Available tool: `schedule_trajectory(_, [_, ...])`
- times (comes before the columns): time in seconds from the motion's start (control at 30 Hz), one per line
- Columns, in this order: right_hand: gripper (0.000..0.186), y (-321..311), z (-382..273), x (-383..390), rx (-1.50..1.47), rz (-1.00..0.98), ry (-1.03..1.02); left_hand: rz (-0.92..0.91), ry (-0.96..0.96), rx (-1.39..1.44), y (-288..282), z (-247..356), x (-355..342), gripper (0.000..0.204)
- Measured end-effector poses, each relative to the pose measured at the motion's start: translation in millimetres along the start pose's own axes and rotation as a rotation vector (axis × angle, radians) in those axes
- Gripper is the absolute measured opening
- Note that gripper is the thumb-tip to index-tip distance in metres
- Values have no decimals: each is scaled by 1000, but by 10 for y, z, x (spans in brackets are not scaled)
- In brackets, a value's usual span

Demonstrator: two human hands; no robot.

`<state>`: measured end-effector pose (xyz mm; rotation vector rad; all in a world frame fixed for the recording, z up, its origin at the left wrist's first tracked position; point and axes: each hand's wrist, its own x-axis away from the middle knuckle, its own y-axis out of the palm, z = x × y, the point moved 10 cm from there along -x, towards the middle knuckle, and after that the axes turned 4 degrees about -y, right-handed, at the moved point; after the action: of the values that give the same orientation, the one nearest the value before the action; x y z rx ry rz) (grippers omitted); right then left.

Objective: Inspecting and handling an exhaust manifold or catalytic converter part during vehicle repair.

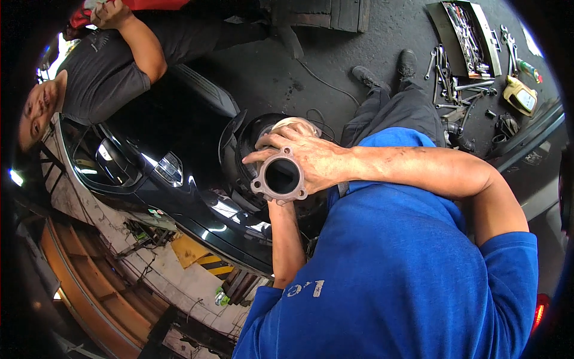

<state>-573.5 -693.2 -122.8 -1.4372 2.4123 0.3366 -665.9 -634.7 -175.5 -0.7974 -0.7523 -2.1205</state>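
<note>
A flanged metal pipe (256, 184), likely an exhaust part, faces up with its round dark opening and several bolt-hole lugs. My right hand (317, 154) reaches across from the right and lies over its far side, fingers curled against it. Behind those fingers shows a pale, rounded surface that I cannot identify. From below, my left forearm (286, 239) runs up to the flange's near edge. A bit of my left hand (281, 202) shows there, gripping the pipe from underneath; most of its fingers are hidden.
A dark car (197, 197) stands at left, with another person (107, 78) beside it. At the upper right are a toolbox (469, 39), scattered wrenches (441, 75) and a yellowish jug (519, 96). A cable (326, 81) crosses the floor. Orange-brown metal shelving (89, 281) is lower left.
</note>
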Motion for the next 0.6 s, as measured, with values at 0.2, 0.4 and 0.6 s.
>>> schedule_trajectory(0.2, [85,69,85,-37,-18,-59,33,-4,19,50,-73,64,-37,53])
schedule_trajectory(0.4, [84,73,92,-49,-44,-34,4,-17,41,108,-127,90,-95,53])
schedule_trajectory(0.6, [88,140,125,-43,49,-22,-3,-31,73,171,-163,52,-111,54])
